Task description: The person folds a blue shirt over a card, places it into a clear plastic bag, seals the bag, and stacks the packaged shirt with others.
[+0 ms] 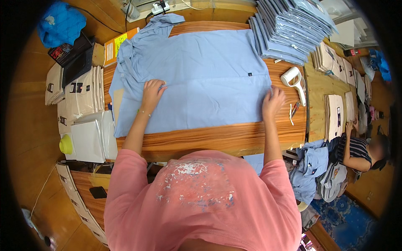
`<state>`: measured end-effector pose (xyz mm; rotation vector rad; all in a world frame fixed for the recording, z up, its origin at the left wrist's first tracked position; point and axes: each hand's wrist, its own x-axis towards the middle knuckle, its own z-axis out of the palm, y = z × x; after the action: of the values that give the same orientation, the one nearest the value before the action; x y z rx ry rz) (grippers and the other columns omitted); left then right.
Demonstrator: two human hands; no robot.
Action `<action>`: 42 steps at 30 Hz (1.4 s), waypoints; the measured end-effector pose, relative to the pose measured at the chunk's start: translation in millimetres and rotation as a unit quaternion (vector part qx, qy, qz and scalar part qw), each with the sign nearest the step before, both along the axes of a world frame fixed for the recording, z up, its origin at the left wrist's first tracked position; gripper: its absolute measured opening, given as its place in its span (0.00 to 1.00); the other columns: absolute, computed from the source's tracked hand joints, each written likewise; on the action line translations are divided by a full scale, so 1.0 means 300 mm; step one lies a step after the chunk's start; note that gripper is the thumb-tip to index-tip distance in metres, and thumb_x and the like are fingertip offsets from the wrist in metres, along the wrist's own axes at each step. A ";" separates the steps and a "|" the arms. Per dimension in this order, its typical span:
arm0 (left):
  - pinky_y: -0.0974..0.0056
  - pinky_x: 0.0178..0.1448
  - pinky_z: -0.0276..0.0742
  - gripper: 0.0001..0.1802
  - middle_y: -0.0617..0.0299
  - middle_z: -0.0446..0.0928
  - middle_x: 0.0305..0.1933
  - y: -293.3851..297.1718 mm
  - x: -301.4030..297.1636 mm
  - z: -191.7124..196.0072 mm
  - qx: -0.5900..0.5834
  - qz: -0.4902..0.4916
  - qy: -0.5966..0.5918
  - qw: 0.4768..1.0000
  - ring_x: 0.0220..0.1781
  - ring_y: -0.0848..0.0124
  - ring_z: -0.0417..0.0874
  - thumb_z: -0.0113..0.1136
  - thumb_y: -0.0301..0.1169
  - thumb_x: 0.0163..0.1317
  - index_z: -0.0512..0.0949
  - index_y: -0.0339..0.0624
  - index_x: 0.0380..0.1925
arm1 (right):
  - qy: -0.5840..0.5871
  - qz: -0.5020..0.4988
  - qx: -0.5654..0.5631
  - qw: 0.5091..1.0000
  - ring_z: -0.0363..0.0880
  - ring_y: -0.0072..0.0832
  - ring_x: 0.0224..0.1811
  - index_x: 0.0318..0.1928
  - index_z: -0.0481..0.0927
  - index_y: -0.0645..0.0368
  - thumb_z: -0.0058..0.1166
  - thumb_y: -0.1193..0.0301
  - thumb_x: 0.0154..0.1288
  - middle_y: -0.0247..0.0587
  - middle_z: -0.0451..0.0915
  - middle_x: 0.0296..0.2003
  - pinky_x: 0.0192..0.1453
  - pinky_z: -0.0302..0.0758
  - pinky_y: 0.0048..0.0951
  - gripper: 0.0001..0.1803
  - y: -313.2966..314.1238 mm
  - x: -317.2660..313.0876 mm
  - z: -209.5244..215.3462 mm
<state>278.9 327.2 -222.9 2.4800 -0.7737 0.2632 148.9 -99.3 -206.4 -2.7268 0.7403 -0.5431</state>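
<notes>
A light blue shirt (pixel 201 71) lies spread across the wood-grain table (pixel 209 138). Its hem is on the right, with a small dark label close by, while the cloth at the upper left is bunched and partly folded over. Beneath its left side, a beige flat piece peeks out. My left hand (pixel 153 95) is on the shirt's left part, fingers bent and thumb close to them, pinching the cloth. At the hem on the right, my right hand (pixel 274 102) touches the edge with its fingers slightly apart.
Bagged blue shirts form a tall stack (pixel 289 29) at the far right. Near my right hand lie a white lint roller (pixel 293 79) and small snips (pixel 295 108). Packed beige garments (pixel 83 94) and white sheets (pixel 94 136) stand left. A co-worker (pixel 356 150) sits at the right.
</notes>
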 end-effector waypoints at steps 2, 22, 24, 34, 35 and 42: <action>0.62 0.48 0.63 0.09 0.62 0.77 0.36 -0.012 0.005 0.000 -0.007 -0.003 -0.009 1.000 0.43 0.64 0.74 0.62 0.29 0.52 0.76 0.40 0.33 | -0.080 0.118 0.033 0.989 0.65 0.44 0.59 0.53 0.74 0.52 0.51 0.63 0.61 0.49 0.70 0.54 0.61 0.60 0.47 0.19 0.042 -0.034 -0.048; 0.59 0.53 0.68 0.16 0.55 0.75 0.41 0.152 -0.412 0.177 -0.165 0.155 0.056 0.972 0.47 0.59 0.74 0.61 0.36 0.55 0.74 0.39 0.41 | 0.087 0.358 0.337 0.867 0.75 0.25 0.39 0.49 0.77 0.60 0.55 0.67 0.60 0.37 0.78 0.36 0.43 0.71 0.29 0.17 0.571 0.069 0.255; 0.60 0.54 0.68 0.17 0.53 0.75 0.42 0.283 -0.422 0.205 -0.144 0.217 0.068 0.963 0.48 0.58 0.74 0.61 0.35 0.56 0.73 0.38 0.42 | 0.031 0.490 0.333 0.805 0.75 0.28 0.36 0.49 0.77 0.59 0.57 0.67 0.58 0.40 0.78 0.36 0.41 0.72 0.27 0.18 0.758 0.277 0.193; 0.56 0.60 0.64 0.34 0.47 0.68 0.49 0.590 -0.405 -0.017 -0.151 0.155 0.232 0.948 0.55 0.53 0.68 0.72 0.45 0.41 0.71 0.37 0.44 | 0.110 0.442 0.128 0.881 0.77 0.32 0.19 0.37 0.82 0.60 0.62 0.57 0.50 0.45 0.80 0.21 0.29 0.75 0.33 0.20 1.225 1.014 -0.005; 0.56 0.61 0.64 0.34 0.47 0.68 0.50 0.596 -0.411 -0.015 -0.131 0.161 0.235 0.950 0.56 0.53 0.68 0.73 0.45 0.40 0.71 0.38 0.45 | 0.071 0.427 0.161 0.887 0.77 0.30 0.18 0.37 0.82 0.58 0.60 0.57 0.52 0.42 0.80 0.21 0.28 0.74 0.32 0.19 1.204 1.036 0.036; 0.56 0.60 0.64 0.24 0.52 0.68 0.48 0.591 -0.404 0.011 0.006 0.200 0.221 0.954 0.53 0.53 0.67 0.68 0.41 0.46 0.77 0.45 0.43 | 0.078 0.395 0.142 0.904 0.75 0.24 0.17 0.40 0.82 0.56 0.56 0.60 0.58 0.37 0.81 0.23 0.28 0.72 0.26 0.14 1.116 0.974 0.308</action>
<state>157.7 504.6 -219.6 2.5495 -0.0847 -0.1574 441.2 235.5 -114.1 -2.5023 -0.2743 -0.0204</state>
